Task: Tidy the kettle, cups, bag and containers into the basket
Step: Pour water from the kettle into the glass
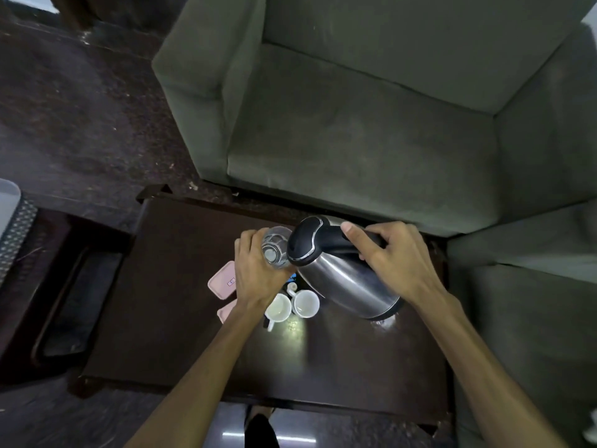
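Observation:
My right hand (397, 258) grips the black handle of a steel kettle (342, 282), which is lifted and tilted to the left above the dark table (181, 318). Its black lid end points at a clear glass (274, 250) that my left hand (255, 273) holds right beside the kettle. Below my hands two white cups (294, 305) stand upright side by side on the table. Two pink containers (223, 281) lie left of the cups, partly hidden by my left wrist. A small blue item (292, 277) shows under the kettle.
A grey-green armchair (371, 124) stands just behind the table, with more upholstery at the right (533, 286). A dark tray or basket with a handle (64, 305) sits on the floor to the left. A patterned white bin (13, 227) is at the left edge.

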`<act>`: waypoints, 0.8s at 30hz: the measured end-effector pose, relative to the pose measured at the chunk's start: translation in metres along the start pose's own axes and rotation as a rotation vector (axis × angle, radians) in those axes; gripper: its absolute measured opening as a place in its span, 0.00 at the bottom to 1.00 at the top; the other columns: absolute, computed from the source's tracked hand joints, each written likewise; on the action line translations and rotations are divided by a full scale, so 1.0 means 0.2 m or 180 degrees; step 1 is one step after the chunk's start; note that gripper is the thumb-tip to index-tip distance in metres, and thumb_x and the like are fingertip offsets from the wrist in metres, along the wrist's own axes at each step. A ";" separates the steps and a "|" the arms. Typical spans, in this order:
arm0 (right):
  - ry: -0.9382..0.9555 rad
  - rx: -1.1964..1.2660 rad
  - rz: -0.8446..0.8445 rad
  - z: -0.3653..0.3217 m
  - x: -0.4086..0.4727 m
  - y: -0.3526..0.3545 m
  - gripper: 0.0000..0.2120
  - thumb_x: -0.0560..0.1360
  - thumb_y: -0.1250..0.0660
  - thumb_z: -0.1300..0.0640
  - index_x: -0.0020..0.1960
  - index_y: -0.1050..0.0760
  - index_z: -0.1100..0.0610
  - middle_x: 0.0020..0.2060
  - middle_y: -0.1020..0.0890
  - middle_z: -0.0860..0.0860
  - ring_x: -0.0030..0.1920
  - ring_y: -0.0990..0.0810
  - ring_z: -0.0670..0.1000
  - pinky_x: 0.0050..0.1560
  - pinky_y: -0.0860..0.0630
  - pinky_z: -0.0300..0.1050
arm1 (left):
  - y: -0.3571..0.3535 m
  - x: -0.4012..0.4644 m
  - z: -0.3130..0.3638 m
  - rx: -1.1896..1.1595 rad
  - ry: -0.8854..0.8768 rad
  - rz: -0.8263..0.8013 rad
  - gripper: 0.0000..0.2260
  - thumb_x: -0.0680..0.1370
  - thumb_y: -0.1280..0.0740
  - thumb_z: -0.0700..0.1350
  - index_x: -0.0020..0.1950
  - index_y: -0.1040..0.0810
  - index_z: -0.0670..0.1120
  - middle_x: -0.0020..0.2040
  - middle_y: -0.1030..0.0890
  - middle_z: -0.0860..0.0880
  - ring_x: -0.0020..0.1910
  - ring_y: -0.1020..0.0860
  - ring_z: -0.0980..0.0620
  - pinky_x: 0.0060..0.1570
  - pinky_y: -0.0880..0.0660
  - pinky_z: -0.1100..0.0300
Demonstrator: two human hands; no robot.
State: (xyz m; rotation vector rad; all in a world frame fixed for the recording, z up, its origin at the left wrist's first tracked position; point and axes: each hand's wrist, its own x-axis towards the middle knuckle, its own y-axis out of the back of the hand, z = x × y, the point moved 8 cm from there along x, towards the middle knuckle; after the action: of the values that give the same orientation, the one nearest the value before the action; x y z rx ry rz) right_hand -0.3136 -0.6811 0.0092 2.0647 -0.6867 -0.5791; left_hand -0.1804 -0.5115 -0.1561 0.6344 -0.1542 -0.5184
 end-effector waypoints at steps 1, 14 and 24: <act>-0.0030 -0.0018 -0.0016 0.02 0.00 0.00 0.33 0.78 0.38 0.31 0.31 0.24 0.59 0.25 0.22 0.58 0.31 0.24 0.61 0.38 0.23 0.57 | -0.04 -0.02 -0.01 0.0017 0.0019 -0.0069 0.34 0.60 0.27 0.60 0.62 0.21 0.44 0.56 0.21 0.46 0.54 0.24 0.44 0.57 0.32 0.61; -0.0105 -0.0397 -0.0145 0.06 -0.01 -0.09 0.34 0.78 0.37 0.31 0.27 0.29 0.57 0.19 0.30 0.50 0.25 0.29 0.55 0.32 0.34 0.45 | -0.22 -0.12 -0.07 0.0192 0.0092 -0.0269 0.33 0.65 0.31 0.61 0.65 0.22 0.45 0.58 0.21 0.47 0.56 0.25 0.45 0.59 0.31 0.59; -0.0264 -0.0414 -0.0240 0.07 -0.01 -0.13 0.34 0.78 0.37 0.31 0.26 0.30 0.56 0.21 0.30 0.50 0.27 0.28 0.55 0.33 0.33 0.46 | -0.23 -0.14 -0.11 0.0167 0.0065 -0.0295 0.36 0.64 0.28 0.63 0.67 0.23 0.44 0.60 0.23 0.45 0.56 0.26 0.47 0.57 0.31 0.61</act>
State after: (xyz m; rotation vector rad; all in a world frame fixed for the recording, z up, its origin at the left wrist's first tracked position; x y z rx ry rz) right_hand -0.3176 -0.6755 -0.0188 1.9608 -0.6044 -0.7368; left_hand -0.2171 -0.5163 -0.2008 0.7003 -0.1197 -0.5986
